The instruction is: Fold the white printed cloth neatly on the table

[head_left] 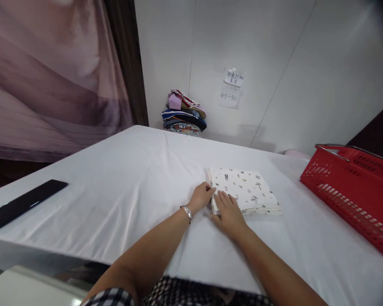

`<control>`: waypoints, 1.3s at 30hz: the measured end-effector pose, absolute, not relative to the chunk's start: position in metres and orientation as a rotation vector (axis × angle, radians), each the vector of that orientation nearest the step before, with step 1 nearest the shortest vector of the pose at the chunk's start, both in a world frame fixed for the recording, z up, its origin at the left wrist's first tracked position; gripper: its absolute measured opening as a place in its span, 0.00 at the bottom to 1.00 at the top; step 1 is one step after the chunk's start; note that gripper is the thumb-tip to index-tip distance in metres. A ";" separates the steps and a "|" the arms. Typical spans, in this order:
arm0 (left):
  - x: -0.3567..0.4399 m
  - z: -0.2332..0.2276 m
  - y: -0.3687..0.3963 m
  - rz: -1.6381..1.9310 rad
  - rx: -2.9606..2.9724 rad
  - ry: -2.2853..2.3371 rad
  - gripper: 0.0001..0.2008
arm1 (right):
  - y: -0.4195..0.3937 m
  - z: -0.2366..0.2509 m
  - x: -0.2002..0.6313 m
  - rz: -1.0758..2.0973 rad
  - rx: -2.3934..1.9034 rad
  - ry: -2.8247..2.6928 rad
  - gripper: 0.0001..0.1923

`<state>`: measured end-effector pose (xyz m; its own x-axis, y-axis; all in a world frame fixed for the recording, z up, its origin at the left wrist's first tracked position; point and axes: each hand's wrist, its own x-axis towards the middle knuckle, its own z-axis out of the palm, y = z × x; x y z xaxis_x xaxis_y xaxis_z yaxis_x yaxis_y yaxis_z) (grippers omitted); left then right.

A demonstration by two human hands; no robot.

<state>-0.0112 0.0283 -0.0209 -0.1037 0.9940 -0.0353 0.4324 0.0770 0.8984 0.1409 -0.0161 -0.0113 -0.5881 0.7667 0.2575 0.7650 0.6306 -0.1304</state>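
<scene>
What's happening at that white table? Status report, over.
Left hand at left edge of printed cloth. Right hand on its near-left part. Cloth folded on table. Red basket to the right, apart.

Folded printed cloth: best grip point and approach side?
Probably pinch the folded cloth at its near right corner, from the near side: it lies flat, layered edge showing there, while left hand and right hand crowd its left end.

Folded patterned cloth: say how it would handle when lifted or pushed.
The folded cloth is probably floppy, its edge showing soft stacked layers. It may unfold if lifted by one layer, as no band shows. Lying flat, it seems unlikely to roll or tip.
</scene>
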 end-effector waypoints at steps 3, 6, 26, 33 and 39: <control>-0.015 -0.019 0.043 0.932 1.347 1.594 0.12 | -0.021 -0.021 0.138 -0.103 -1.219 -2.548 0.31; -0.018 -0.016 0.065 0.952 1.334 1.632 0.13 | -0.023 -0.023 0.136 -0.159 -1.205 -2.517 0.28; -0.042 -0.018 0.127 1.063 1.383 1.568 0.24 | -0.020 -0.025 0.141 -0.039 -1.088 -2.520 0.26; -0.042 -0.026 0.140 1.035 1.566 1.411 0.21 | -0.021 -0.021 0.140 0.006 -1.098 -2.542 0.27; -0.040 -0.026 0.147 1.150 1.502 1.515 0.17 | -0.023 -0.021 0.137 0.019 -1.153 -2.581 0.26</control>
<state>-0.0397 0.1467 -0.0263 -0.0800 0.9913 0.1045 0.3672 -0.0681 0.9277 0.1366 -0.0229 -0.0210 -0.6261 0.7288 0.2771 0.7246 0.6751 -0.1384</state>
